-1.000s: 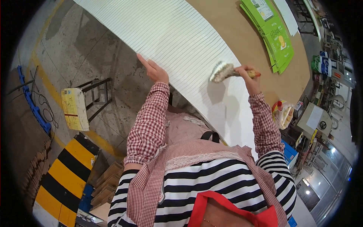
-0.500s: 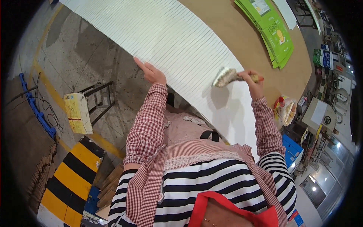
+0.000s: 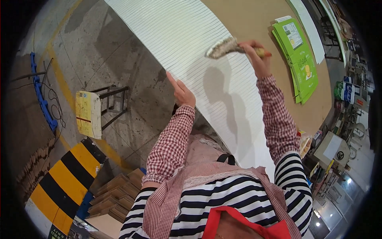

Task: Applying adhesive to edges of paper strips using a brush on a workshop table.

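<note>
White sheets (image 3: pixel 171 36) in overlapping rows, with a brush (image 3: pixel 225 47) above them.
Left to right: a stool (image 3: pixel 89 114) stands on the floor (image 3: pixel 139 59); the left hand (image 3: pixel 183 95) is open, index finger extended, at the sheets' left edge; the brush's pale bristles point left, contact unclear; the right hand (image 3: pixel 256 55) grips its handle; green cartons (image 3: pixel 298 67) lie on a brown surface (image 3: pixel 238 16).

Brown tabletop (image 3: pixel 254 24) under overlapping white sheets (image 3: pixel 171 38) and flat green cartons (image 3: pixel 296 59).

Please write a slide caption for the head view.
Right hand holding a wide, white-tipped bristle brush above a finely lined white surface, left hand at its edge.
</note>
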